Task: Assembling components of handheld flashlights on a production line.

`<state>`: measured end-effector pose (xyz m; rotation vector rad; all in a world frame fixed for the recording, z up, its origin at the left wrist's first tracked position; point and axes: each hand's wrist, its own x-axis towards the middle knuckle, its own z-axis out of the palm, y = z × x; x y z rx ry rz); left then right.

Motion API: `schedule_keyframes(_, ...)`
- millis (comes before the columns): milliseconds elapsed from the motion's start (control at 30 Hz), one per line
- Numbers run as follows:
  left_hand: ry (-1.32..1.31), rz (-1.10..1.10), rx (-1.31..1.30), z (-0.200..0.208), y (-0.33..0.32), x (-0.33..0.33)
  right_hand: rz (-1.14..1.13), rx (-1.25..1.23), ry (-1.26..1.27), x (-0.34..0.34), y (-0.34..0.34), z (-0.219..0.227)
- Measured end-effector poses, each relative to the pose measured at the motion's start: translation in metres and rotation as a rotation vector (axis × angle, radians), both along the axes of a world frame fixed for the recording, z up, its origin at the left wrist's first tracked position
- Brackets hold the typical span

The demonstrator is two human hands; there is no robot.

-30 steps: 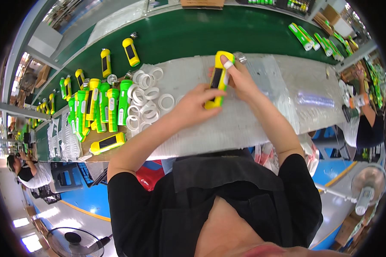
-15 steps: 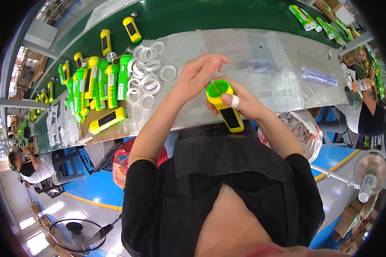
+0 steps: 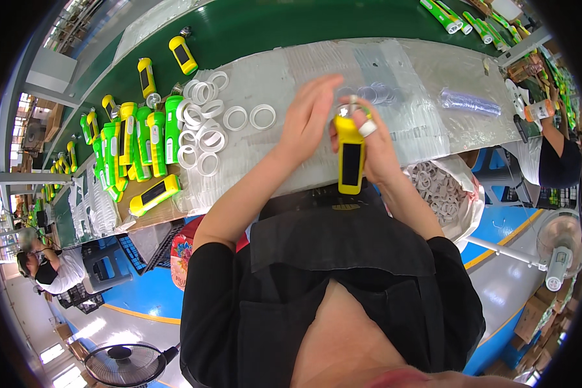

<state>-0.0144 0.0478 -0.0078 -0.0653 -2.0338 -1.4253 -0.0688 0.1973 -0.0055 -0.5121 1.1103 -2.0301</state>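
Observation:
Upright in front of my apron, a yellow flashlight [image 3: 351, 169] with a dark panel is held by my right hand [image 3: 376, 143]. A shiny reflector [image 3: 346, 110] sits at its upper end, partly covered by fingers. A white band wraps one digit of that hand. Just left of the flashlight head, my left hand [image 3: 309, 118] is raised with its fingers stretched out and nothing visible in it. Loose white rings [image 3: 235, 118] lie on the table to its left. Behind my right hand lie overlapping clear discs [image 3: 383, 94].
Green and yellow flashlights [image 3: 139, 139] crowd the table's left side. A roll of clear discs [image 3: 470, 102] lies at the right. Beside the table edge hangs a bag of white rings [image 3: 436, 191]. Across the back runs a green belt [image 3: 265, 32]. Other people sit at far left and right.
The flashlight has gone from tilted, with its green-lined opening showing, to upright with a reflector at its top. My left hand has drawn slightly away from the flashlight head.

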Motion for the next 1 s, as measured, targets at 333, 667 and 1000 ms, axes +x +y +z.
schedule_keyframes(333, -0.188, 0.138, -0.561, -0.067, -0.021, -0.059, -0.148, 0.086, 0.023, -0.017, 0.036, -0.004)
schedule_keyframes(667, -0.139, -0.107, -0.329, 0.013, -0.007, 0.027, 0.103, 0.085, 0.112, -0.007, 0.005, 0.012)
schedule_keyframes(1000, 0.043, -0.024, -0.347, 0.006, -0.019, 0.049, 0.374, 0.078, 0.131, 0.012, -0.027, 0.014)
